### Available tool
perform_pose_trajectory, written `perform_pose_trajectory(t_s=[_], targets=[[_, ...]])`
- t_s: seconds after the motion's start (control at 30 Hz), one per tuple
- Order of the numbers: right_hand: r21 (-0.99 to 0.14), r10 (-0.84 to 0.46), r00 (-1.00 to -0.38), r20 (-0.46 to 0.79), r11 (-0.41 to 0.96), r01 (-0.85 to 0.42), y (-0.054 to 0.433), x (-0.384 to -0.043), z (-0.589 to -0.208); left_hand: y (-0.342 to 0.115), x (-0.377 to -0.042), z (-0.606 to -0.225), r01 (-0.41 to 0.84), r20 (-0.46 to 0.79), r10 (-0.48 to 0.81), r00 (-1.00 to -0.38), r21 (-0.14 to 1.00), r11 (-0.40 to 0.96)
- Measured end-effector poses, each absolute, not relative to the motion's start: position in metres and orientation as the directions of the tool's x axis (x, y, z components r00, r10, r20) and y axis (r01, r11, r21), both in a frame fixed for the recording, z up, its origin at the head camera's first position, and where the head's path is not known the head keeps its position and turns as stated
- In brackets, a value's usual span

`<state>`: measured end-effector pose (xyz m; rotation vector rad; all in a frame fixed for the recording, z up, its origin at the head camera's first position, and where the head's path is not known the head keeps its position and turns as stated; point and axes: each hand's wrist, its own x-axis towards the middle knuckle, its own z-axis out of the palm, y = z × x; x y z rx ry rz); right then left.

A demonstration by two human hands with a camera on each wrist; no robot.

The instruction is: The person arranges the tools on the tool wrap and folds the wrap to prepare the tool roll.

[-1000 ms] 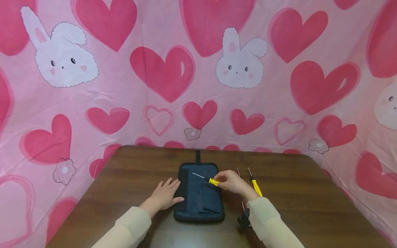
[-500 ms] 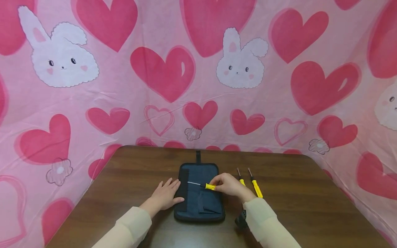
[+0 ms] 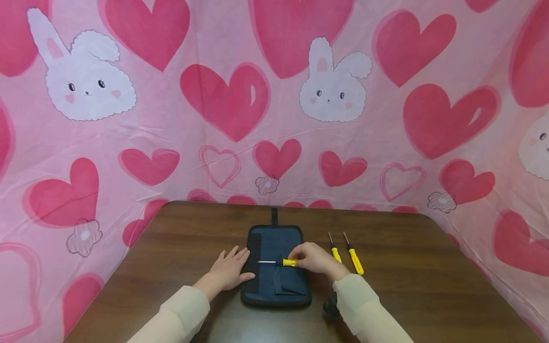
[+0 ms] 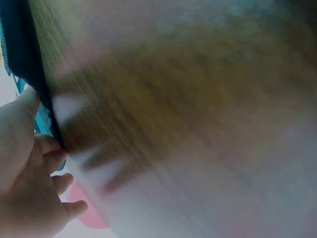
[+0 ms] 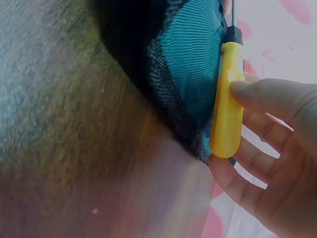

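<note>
A dark blue tool pouch (image 3: 285, 238) with black edging lies on the table. My left hand (image 3: 226, 269) rests on its left edge with fingers spread; in the left wrist view the left hand (image 4: 29, 173) touches the dark fabric border. My right hand (image 3: 316, 259) pinches a yellow-handled screwdriver (image 3: 289, 262) above the pouch's middle, its metal shaft pointing left. In the right wrist view the thumb lies on the screwdriver handle (image 5: 228, 109), with the other fingers behind and below it, close to the blue fabric (image 5: 190, 59).
Two more yellow-handled screwdrivers, a left one (image 3: 336, 254) and a right one (image 3: 355, 261), lie on the wooden table (image 3: 411, 286) right of the pouch. A black strap (image 3: 274, 216) extends from the pouch's far edge. Beside the right sleeve is a black object (image 3: 330, 307), partly hidden.
My right hand has brought the screwdriver down the pouch toward me, and its shaft has turned from slanted to nearly level. The left hand has stayed in place.
</note>
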<state>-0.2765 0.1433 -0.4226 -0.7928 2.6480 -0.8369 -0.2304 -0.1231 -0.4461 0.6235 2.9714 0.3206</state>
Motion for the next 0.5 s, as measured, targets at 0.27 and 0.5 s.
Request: perform_pose_trajectory(t_s=[0.27,0.5], targets=[[-0.568,-0.595,-0.801,-0.07,0.684,-0.458,0.1447,-0.2762,-0.4217,-0.1227,-0.2303,-0.4462,0.382,-0.05,0.401,-0.914,0.22,0.898],[-0.544,-0.582,-0.81,-0.079,0.706,-0.454,0.1459,-0.2741,-0.4196,-0.1226,-0.2298,-0.4448,0.382,-0.046,0.402,-0.915,0.23,0.895]])
